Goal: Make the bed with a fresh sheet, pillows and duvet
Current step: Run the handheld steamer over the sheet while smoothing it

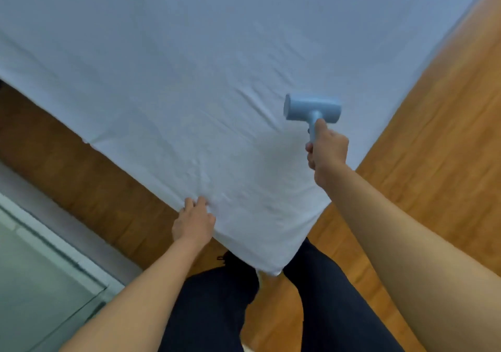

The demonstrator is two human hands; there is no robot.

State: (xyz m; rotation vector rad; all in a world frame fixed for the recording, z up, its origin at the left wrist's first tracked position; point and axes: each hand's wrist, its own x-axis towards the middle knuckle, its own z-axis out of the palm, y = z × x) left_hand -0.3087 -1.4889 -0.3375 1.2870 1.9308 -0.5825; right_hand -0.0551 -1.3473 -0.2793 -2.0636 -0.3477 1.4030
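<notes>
White sheet covered the bed, corner nearest, far edges cut off. Right hand gripped a pale blue T-shaped tool, possibly a steamer; frame blurred. Left hand rested on the sheet's edge, fingertips partly hidden, grip uncertain.

Sheet — far side cropped

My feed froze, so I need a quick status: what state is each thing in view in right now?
Sheet: spread over the bed, creased near the corner.
Steamer: lifted, head over the sheet; contact unclear.
Right hand: grips the steamer handle.
Left hand: fingers on the sheet at the bed's edge; a pinch cannot be told.
Pillows, duvet: none in view.
</notes>
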